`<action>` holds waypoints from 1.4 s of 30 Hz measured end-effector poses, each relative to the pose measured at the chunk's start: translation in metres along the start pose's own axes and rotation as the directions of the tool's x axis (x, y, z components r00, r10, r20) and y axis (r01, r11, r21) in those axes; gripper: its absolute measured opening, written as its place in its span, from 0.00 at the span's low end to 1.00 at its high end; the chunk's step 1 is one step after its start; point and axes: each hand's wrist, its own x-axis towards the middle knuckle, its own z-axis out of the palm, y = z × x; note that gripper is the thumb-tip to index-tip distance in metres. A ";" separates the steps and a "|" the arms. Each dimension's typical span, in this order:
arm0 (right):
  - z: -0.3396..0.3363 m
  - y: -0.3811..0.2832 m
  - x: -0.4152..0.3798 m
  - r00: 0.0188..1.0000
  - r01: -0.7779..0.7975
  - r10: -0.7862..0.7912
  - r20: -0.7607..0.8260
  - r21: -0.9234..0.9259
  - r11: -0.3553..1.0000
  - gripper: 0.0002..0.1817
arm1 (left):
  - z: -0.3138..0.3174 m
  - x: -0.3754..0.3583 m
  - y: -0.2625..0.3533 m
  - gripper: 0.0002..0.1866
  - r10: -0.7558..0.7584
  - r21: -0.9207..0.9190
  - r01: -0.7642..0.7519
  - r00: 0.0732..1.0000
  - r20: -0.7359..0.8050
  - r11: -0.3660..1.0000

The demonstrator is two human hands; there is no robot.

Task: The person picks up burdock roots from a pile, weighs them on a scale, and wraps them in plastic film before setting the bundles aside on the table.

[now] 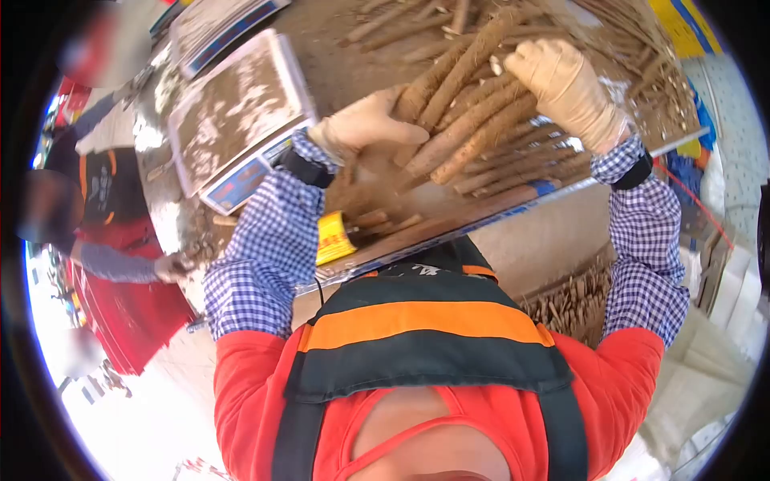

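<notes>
A bundle of long brown yam-like roots [469,120] slants across the dirt-covered table, with loose soil around it. My left hand [369,127], in a pale glove, grips the bundle's left side, thumb laid over the roots. In a similar glove, my right hand [561,84] is closed at the upper right end of the bundle, fingers curled inward. Whatever sits between those fingers is hidden. Thinner roots [521,164] lie beneath and to the right of the bundle.
A dirt-covered scale [241,112] stands left of my left hand, with another scale [220,28] behind it. A yellow packet [333,238] rests near the table's front edge [481,219]. More root pieces [573,301] stand below the table. A co-worker [104,192] is at the left.
</notes>
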 end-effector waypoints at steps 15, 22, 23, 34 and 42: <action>0.112 -0.156 0.371 0.977 0.077 -0.101 0.186 0.132 0.988 0.47 | -0.237 -0.219 -0.068 0.36 -0.058 0.102 0.149 0.794 -0.605 0.984; 0.070 -0.114 0.327 0.995 -0.081 0.056 0.078 0.384 0.920 0.30 | -0.283 -0.241 -0.068 0.41 0.478 0.643 0.125 0.566 -0.671 0.755; 0.064 -0.114 0.314 0.995 -0.098 0.104 0.006 0.386 0.917 0.29 | -0.273 -0.254 -0.032 0.36 0.451 0.658 0.047 0.691 -0.565 0.752; 0.056 -0.186 0.277 0.817 -0.572 0.368 0.444 0.551 0.608 0.38 | -0.298 -0.287 -0.054 0.35 0.332 0.565 0.294 0.572 -0.750 0.771; 0.047 -0.223 0.284 0.816 -0.575 0.445 0.369 0.595 0.561 0.27 | -0.279 -0.238 -0.059 0.33 0.438 0.719 0.392 0.596 -0.673 0.574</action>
